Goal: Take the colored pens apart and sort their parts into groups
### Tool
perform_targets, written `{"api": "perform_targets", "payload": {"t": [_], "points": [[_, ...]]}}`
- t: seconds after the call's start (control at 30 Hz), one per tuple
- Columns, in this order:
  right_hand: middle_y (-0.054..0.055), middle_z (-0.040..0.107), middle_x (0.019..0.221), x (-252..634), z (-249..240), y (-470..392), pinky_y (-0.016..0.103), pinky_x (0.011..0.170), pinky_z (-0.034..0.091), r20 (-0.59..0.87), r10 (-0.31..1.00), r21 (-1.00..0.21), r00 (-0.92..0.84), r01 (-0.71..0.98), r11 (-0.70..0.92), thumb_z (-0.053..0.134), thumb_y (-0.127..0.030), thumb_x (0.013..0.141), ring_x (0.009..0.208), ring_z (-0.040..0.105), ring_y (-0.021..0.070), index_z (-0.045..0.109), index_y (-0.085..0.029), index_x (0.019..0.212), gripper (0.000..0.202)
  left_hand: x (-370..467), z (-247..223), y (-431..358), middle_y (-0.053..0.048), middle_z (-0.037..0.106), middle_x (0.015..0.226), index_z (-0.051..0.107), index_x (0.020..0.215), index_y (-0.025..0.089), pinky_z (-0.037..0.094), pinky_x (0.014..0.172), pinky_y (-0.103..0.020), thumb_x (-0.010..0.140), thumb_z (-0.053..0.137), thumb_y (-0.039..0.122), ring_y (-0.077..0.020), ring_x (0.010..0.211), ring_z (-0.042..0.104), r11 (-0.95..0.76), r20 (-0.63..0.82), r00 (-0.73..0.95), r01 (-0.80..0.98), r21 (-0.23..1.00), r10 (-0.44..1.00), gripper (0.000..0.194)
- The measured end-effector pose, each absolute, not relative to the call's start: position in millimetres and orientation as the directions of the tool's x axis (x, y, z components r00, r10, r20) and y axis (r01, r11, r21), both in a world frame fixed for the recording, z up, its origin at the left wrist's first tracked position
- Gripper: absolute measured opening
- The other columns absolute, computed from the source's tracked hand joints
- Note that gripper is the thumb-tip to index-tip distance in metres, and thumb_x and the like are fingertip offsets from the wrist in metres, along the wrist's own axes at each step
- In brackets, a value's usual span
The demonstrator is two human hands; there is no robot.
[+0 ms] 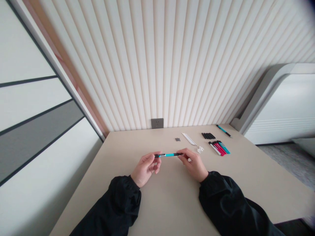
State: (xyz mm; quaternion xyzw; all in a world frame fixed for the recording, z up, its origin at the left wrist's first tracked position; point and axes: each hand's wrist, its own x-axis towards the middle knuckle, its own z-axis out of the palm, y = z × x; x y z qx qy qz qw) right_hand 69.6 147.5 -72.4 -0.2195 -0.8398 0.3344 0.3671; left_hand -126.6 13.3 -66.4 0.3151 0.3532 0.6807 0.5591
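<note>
A pen (169, 155) with a turquoise barrel and black ends lies level between my two hands, above the table (169, 203). My left hand (147, 167) pinches its black left end, which has a clip. The fingers of my right hand (193, 162) are closed on the black right end, hiding its tip. Just beyond my right hand are several small white pieces (200, 149) and some thin white sticks (189, 139). A little grey cluster of tiny parts (177, 139) lies farther back.
To the right are several black tubes (208, 135) and a row of white, red and turquoise barrels (219, 148). Another turquoise pen (223, 130) lies near the back right edge. A socket (157, 123) sits on the ribbed wall (162, 65); a white cabinet (49, 157) stands left.
</note>
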Motion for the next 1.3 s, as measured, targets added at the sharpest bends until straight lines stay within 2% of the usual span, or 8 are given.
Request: {"api": "perform_targets", "payload": {"t": [0.17, 0.43, 0.7, 0.87, 1.0, 1.1, 1.17, 1.3], "points": [[0.004, 0.063, 0.083, 69.8, -73.5, 148.1, 0.026, 0.06, 0.044, 0.473, 0.63, -0.727, -0.616, 0.13, 0.674, 0.052, -0.03, 0.09, 0.06, 0.051, 0.0123, 0.065, -0.02, 0.098, 0.018, -124.7, -65.3, 12.5, -0.006, 0.06, 0.073, 0.07, 0.101, 0.013, 0.039, 0.05, -0.023, 0.081, 0.068, 0.033, -0.0118, 0.061, 0.051, -0.113, 0.038, -0.156, -0.512, 0.851, 0.987, 0.028], [0.004, 0.063, 0.083, 70.8, -73.3, 147.5, 0.026, 0.061, 0.044, 0.464, 0.619, -0.725, -0.634, 0.13, 0.676, 0.052, -0.029, 0.09, 0.06, 0.051, 0.0122, 0.065, -0.019, 0.099, 0.018, -124.0, -63.6, 13.6, -0.004, 0.058, 0.07, 0.07, 0.1, 0.013, 0.038, 0.049, -0.023, 0.08, 0.069, 0.034, -0.0103, 0.058, 0.049, -0.129, 0.027, -0.214, -0.48, 0.868, 0.976, 0.03], [0.004, 0.062, 0.08, 70.8, -72.5, 147.7, 0.026, 0.061, 0.045, 0.461, 0.608, -0.707, -0.647, 0.146, 0.692, 0.052, -0.03, 0.09, 0.061, 0.051, 0.0125, 0.065, -0.02, 0.1, 0.02, -125.0, -62.3, 16.7, -0.003, 0.056, 0.071, 0.067, 0.105, 0.011, 0.036, 0.045, -0.021, 0.082, 0.063, 0.043, -0.01, 0.056, 0.049, -0.144, -0.014, -0.317, -0.468, 0.872, 0.948, 0.039], [0.004, 0.063, 0.081, 74.5, -69.8, 153.2, 0.026, 0.059, 0.046, 0.498, 0.598, -0.679, -0.628, 0.147, 0.72, 0.051, -0.032, 0.091, 0.06, 0.052, 0.0129, 0.066, -0.02, 0.1, 0.021, -125.4, -63.4, 17.4, 0.001, 0.053, 0.069, 0.065, 0.104, 0.013, 0.035, 0.044, -0.02, 0.081, 0.065, 0.039, -0.0073, 0.051, 0.045, -0.161, 0.002, -0.374, -0.393, 0.905, 0.927, 0.034], [0.005, 0.065, 0.086, 84.8, -63.5, 168.5, 0.026, 0.06, 0.047, 0.552, 0.6, -0.633, -0.58, 0.177, 0.754, 0.05, -0.033, 0.091, 0.062, 0.054, 0.0135, 0.066, -0.02, 0.1, 0.023, -123.5, -60.9, 17.6, 0.0, 0.054, 0.075, 0.062, 0.106, 0.017, 0.034, 0.043, -0.019, 0.082, 0.064, 0.038, -0.0073, 0.052, 0.045, -0.111, -0.026, -0.345, -0.37, 0.922, 0.938, 0.032], [0.006, 0.065, 0.085, 102.6, -60.9, 194.4, 0.027, 0.062, 0.047, 0.586, 0.657, -0.614, -0.474, 0.268, 0.742, 0.049, -0.037, 0.091, 0.064, 0.055, 0.0143, 0.066, -0.019, 0.1, 0.027, -122.4, -59.7, 18.1, 0.0, 0.055, 0.076, 0.061, 0.109, 0.017, 0.035, 0.044, -0.02, 0.081, 0.065, 0.038, -0.0083, 0.054, 0.046, -0.041, -0.054, -0.291, -0.31, 0.95, 0.955, 0.035], [0.006, 0.065, 0.082, 122.0, -63.4, 219.8, 0.028, 0.065, 0.046, 0.615, 0.72, -0.609, -0.321, 0.388, 0.692, 0.049, -0.041, 0.09, 0.065, 0.055, 0.0153, 0.067, -0.018, 0.1, 0.031, -122.2, -60.3, 18.7, -0.001, 0.055, 0.074, 0.063, 0.104, 0.014, 0.036, 0.045, -0.02, 0.081, 0.065, 0.037, -0.0087, 0.054, 0.046, 0.002, -0.069, -0.264, -0.247, 0.969, 0.962, 0.032], [0.008, 0.066, 0.081, 175.5, -79.2, 277.2, 0.03, 0.068, 0.045, 0.553, 0.833, -0.616, -0.025, 0.66, 0.43, 0.046, -0.046, 0.086, 0.068, 0.057, 0.0189, 0.068, -0.014, 0.101, 0.041, -121.5, -62.1, 20.0, -0.001, 0.055, 0.071, 0.065, 0.098, 0.012, 0.036, 0.047, -0.022, 0.083, 0.062, 0.038, -0.0095, 0.053, 0.047, 0.041, -0.074, -0.222, -0.148, 0.988, 0.972, 0.03]]}}
